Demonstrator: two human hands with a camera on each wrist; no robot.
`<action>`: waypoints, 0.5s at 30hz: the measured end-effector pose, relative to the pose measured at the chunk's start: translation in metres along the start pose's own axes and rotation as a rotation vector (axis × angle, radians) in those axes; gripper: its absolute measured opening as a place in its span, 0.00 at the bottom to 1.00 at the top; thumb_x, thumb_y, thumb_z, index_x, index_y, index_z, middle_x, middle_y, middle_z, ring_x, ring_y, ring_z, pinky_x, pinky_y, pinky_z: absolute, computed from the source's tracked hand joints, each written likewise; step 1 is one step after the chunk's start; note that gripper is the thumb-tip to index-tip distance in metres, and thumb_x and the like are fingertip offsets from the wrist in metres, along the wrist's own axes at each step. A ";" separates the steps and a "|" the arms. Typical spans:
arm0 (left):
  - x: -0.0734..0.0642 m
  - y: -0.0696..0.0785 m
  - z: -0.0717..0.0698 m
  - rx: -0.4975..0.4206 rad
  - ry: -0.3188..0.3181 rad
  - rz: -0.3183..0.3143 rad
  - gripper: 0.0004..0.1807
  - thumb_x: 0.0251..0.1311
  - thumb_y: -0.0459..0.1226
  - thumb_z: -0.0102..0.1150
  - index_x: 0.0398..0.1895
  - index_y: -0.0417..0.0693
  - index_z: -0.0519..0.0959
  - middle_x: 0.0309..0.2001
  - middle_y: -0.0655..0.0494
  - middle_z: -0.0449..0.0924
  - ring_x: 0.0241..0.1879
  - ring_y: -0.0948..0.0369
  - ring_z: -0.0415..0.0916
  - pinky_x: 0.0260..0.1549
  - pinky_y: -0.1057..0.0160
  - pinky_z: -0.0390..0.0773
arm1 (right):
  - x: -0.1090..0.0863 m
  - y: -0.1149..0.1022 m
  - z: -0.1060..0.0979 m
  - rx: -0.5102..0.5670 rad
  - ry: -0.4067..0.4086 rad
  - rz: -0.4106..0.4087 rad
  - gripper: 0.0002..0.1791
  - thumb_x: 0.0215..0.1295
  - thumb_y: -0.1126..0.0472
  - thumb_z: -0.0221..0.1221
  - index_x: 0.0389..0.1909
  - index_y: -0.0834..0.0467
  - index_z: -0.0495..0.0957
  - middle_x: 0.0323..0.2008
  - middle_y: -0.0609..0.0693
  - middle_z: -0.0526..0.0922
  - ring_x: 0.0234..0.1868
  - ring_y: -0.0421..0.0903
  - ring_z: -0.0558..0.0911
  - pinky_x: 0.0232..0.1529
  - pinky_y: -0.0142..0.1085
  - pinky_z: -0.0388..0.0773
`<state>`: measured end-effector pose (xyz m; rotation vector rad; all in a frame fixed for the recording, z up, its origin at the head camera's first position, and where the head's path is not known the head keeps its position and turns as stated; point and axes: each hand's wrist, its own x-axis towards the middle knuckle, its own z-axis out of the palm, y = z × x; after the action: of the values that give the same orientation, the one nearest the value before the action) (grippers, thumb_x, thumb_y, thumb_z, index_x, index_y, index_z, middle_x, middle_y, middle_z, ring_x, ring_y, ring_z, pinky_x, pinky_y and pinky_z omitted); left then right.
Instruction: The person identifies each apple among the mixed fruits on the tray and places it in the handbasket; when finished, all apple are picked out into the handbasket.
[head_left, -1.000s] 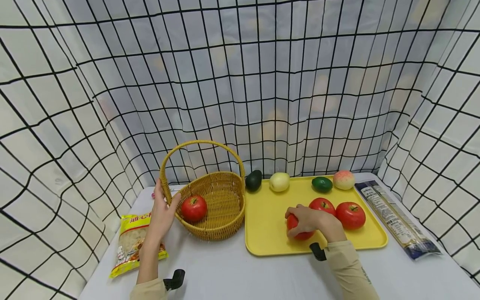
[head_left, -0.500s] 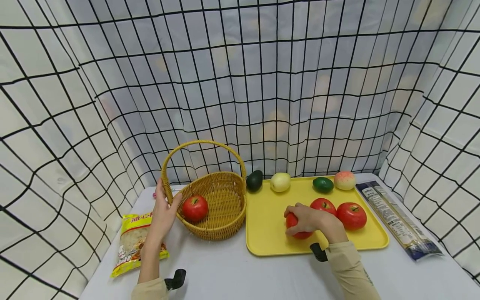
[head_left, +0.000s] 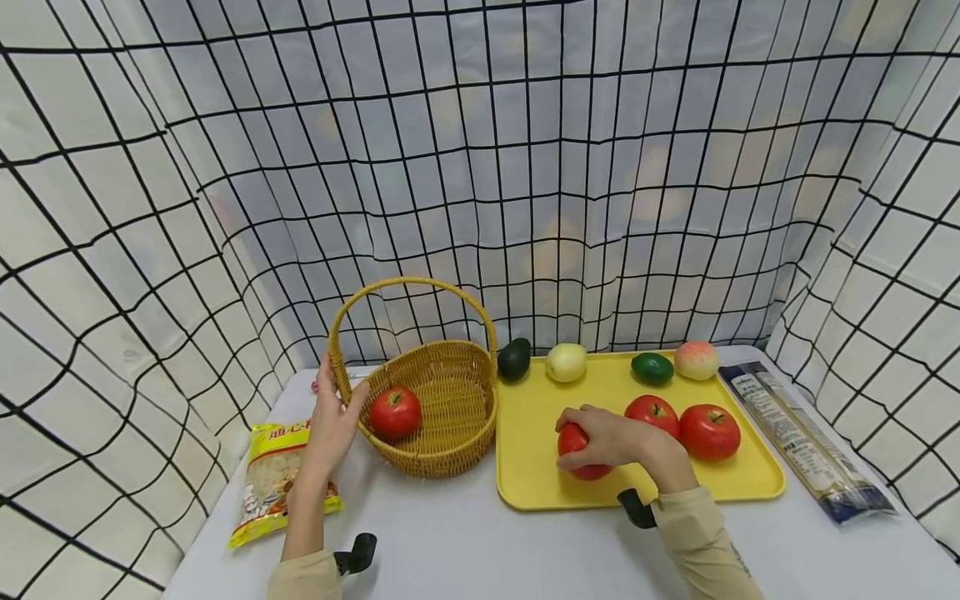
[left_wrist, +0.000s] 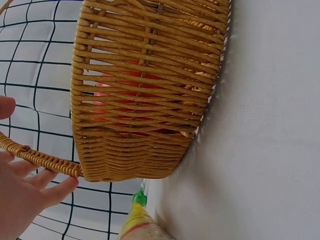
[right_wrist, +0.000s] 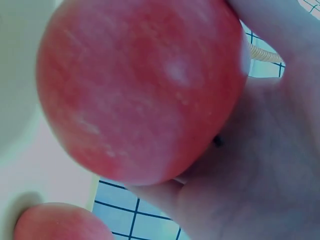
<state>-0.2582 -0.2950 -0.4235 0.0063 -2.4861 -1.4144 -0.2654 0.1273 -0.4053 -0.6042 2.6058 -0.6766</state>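
Observation:
My right hand [head_left: 611, 437] grips a red apple [right_wrist: 140, 90] from above, over the front of the yellow tray [head_left: 525, 483]. Whether the apple still touches the tray I cannot tell. To its right on the tray are two more red apples [head_left: 709, 432]. At the left, my left hand [head_left: 333, 425] touches the handle [left_wrist: 45, 160] of a wicker basket [head_left: 450, 454]. Its fingers lie fairly straight along the handle, the thumb apart from them. One red apple [head_left: 395, 412] sits inside the basket, showing through the weave in the left wrist view.
Along the tray's back stand a pale yellow-green fruit [head_left: 566, 362], a green avocado-like fruit [head_left: 652, 368] and a peach [head_left: 697, 360]. A dark avocado [head_left: 514, 360] is between basket and tray. A yellow food bag [head_left: 273, 479] and a long noodle-like packet [head_left: 806, 442] flank everything. Black netting surrounds the table.
My right hand has shifted slightly left with the apple, away from the two other apples on the tray. The left hand stays at the basket handle. The head view has turned slightly.

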 end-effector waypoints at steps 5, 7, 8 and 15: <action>0.000 0.003 -0.003 -0.007 0.004 0.004 0.49 0.78 0.51 0.48 0.83 0.61 0.24 0.85 0.44 0.32 0.83 0.42 0.39 0.78 0.33 0.48 | 0.004 -0.009 0.000 0.014 0.043 -0.041 0.29 0.60 0.45 0.71 0.60 0.49 0.75 0.51 0.50 0.76 0.49 0.48 0.78 0.47 0.43 0.84; 0.000 0.004 -0.002 -0.016 0.003 0.006 0.49 0.78 0.51 0.48 0.83 0.60 0.25 0.85 0.44 0.32 0.84 0.43 0.39 0.78 0.34 0.48 | 0.005 -0.013 0.001 0.015 0.058 -0.073 0.29 0.60 0.46 0.71 0.59 0.49 0.75 0.51 0.50 0.76 0.49 0.47 0.78 0.46 0.43 0.84; 0.000 0.005 -0.001 -0.019 0.004 0.004 0.48 0.78 0.51 0.48 0.83 0.60 0.25 0.85 0.45 0.32 0.84 0.43 0.39 0.79 0.34 0.48 | 0.006 -0.015 0.002 0.018 0.062 -0.087 0.29 0.60 0.45 0.71 0.60 0.48 0.75 0.52 0.50 0.76 0.50 0.47 0.78 0.47 0.43 0.84; -0.001 0.003 -0.001 -0.024 0.008 -0.003 0.48 0.78 0.50 0.48 0.84 0.58 0.26 0.85 0.46 0.32 0.84 0.44 0.39 0.80 0.36 0.47 | 0.024 -0.048 0.010 -0.013 0.095 -0.238 0.29 0.62 0.45 0.70 0.60 0.50 0.75 0.53 0.51 0.75 0.50 0.46 0.78 0.47 0.41 0.83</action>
<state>-0.2570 -0.2938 -0.4206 0.0110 -2.4633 -1.4425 -0.2661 0.0733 -0.3941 -0.9182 2.6518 -0.7779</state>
